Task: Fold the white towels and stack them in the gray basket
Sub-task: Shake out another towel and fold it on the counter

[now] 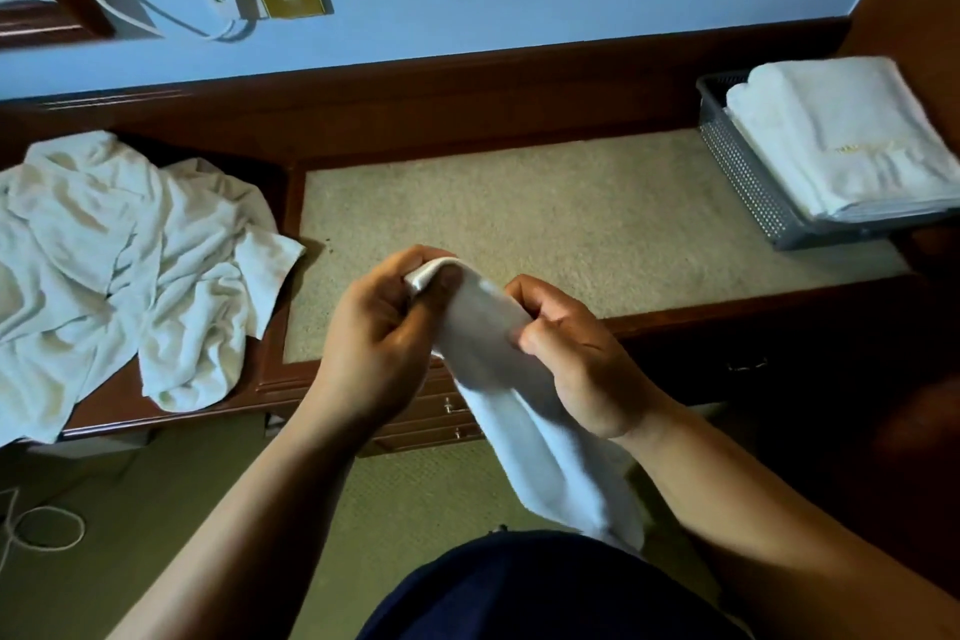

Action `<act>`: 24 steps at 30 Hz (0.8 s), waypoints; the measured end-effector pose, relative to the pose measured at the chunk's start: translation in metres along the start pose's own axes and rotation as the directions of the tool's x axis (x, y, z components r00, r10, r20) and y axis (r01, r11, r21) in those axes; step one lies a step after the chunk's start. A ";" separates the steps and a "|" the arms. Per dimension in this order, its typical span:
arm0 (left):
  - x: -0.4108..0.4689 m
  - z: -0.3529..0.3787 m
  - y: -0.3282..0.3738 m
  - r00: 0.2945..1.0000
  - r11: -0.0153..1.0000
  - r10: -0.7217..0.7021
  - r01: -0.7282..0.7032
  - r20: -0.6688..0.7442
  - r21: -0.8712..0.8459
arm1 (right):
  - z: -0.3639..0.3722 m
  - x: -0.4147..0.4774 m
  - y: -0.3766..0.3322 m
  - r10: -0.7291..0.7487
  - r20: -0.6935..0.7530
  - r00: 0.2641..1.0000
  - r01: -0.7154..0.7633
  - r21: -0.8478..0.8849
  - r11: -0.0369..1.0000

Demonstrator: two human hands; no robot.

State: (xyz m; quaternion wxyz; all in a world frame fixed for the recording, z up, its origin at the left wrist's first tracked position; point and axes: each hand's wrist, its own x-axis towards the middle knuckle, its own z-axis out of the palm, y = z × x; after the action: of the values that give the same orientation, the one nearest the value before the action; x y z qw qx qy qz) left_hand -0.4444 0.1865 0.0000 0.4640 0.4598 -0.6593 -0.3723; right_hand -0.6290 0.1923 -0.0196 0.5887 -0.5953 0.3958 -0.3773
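The left hand (379, 327) and right hand (576, 353) grasp a white towel (519, 405); folded towels (841, 135) at 2 o'clock bear unreadable gold writing.

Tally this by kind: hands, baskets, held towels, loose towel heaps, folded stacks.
Hands: 2, left hand and right hand
Gray basket: 1
Held towel: 1
Loose towel heap: 1
Folded towel stack: 1
Total: 6
Towels inside the heap and stack cannot be counted.
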 end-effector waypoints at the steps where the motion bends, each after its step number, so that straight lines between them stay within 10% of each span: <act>1: 0.003 0.002 0.001 1.000 1.000 0.012 -0.011 -0.018 0.027 | -0.008 0.000 0.002 -0.001 0.007 1.000 0.001 -0.048 0.999; 12: 0.047 -0.042 -0.009 0.958 0.980 0.070 -0.014 -0.279 0.197 | -0.110 -0.039 0.122 0.221 -0.323 0.920 -0.371 -0.541 0.755; 24: 0.042 -0.064 -0.011 0.946 0.950 0.049 0.055 -0.321 0.308 | -0.111 -0.056 0.159 -0.109 -0.400 0.910 -0.240 -0.724 0.647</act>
State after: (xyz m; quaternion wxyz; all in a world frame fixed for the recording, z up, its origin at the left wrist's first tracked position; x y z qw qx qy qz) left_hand -0.3866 0.1390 0.0196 0.4867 0.5835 -0.6238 -0.1832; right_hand -0.7572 0.2006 -0.1753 0.2020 -0.6787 0.6525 -0.2698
